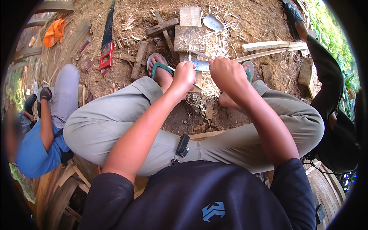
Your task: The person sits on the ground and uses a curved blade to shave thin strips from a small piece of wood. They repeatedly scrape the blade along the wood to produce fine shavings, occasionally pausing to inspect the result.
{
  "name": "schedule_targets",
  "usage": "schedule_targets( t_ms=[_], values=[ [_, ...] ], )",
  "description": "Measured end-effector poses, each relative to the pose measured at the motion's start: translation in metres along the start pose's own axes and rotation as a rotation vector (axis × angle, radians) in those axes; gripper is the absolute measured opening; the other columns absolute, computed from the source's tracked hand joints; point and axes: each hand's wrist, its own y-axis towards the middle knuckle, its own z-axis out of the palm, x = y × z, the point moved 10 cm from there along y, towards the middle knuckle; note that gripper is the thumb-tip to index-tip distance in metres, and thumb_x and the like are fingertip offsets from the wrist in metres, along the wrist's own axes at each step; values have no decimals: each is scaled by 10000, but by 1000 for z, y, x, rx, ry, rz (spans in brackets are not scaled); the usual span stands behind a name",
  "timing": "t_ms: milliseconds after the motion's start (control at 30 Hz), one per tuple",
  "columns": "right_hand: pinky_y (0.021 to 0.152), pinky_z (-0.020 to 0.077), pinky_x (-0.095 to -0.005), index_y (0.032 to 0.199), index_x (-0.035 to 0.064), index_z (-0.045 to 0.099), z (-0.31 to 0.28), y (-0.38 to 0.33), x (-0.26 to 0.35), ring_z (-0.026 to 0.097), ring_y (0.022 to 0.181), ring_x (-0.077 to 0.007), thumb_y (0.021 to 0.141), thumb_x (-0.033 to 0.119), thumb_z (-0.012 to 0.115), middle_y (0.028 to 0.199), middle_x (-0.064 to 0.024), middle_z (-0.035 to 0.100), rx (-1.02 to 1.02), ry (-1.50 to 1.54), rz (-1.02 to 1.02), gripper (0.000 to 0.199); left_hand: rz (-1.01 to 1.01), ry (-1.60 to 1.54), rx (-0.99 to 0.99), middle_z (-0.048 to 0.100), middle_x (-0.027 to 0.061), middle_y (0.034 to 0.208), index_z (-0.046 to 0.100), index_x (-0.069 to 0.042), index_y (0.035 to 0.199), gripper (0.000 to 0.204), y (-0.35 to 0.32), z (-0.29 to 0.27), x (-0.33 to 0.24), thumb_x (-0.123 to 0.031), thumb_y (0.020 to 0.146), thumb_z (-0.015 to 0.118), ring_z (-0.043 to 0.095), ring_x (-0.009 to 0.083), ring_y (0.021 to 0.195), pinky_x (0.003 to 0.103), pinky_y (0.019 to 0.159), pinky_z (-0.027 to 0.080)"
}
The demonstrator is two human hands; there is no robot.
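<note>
My left hand (184, 78) is closed in front of my left foot, around a thin pale wooden stick (189, 54) that pokes up past the fingers. My right hand (228, 73) is a fist, closed on a tool with a narrow grey blade (201, 55) that points left toward the stick. Its handle is hidden in my palm, so I cannot tell its exact kind. Between the hands lies a shiny metal plate (202, 65) with blue marks. Just beyond is a wooden block (189, 38) strewn with curled shavings.
A red-handled saw (107, 57) lies at the left, near crossed wood scraps (163, 27). Another metal plate (213, 23) rests on shavings. Long wooden strips (268, 46) lie right. A person in blue (34, 149) sits left; a dark-clothed person's leg (326, 76) extends at right.
</note>
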Motion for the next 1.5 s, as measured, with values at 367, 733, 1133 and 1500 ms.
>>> schedule_targets(
  t_ms=[367, 733, 1133, 1500],
  values=[
    [529, 559, -352, 830, 23, 613, 7, -4, 0, 701, 627, -257, 1026, 305, 420, 682, -121, 673, -15, 5, 102, 394, 13, 24, -16, 437, 27, 568, 478, -60, 896, 173, -3, 0, -3, -206, 918, 387, 423, 135, 424, 307, 332, 242],
    [589, 554, -429, 878, 7, 597, 16, 17, -26, 685, 693, -340, 1025, 329, 414, 777, -187, 671, -25, 196, 204, 399, 32, 50, -11, 465, 43, 567, 506, -29, 932, 222, -3, -2, -3, -217, 926, 387, 407, 137, 400, 304, 333, 254],
    [380, 353, -241, 1062, -28, 651, 17, 24, -65, 415, 406, -68, 884, 363, 682, 898, -159, 723, 59, 1380, 539, 431, 158, 126, 205, 430, -8, 505, 629, -13, 861, 351, -18, 31, -31, -288, 942, 427, 372, 83, 416, 261, 383, 263],
    [418, 348, -225, 1135, 37, 640, 6, 29, -104, 400, 458, -57, 863, 237, 732, 882, -82, 712, -159, 1441, 639, 351, 213, 177, 297, 480, -31, 564, 658, -6, 1019, 340, -23, 33, -56, -299, 965, 494, 371, 31, 399, 185, 361, 284]
  ],
)
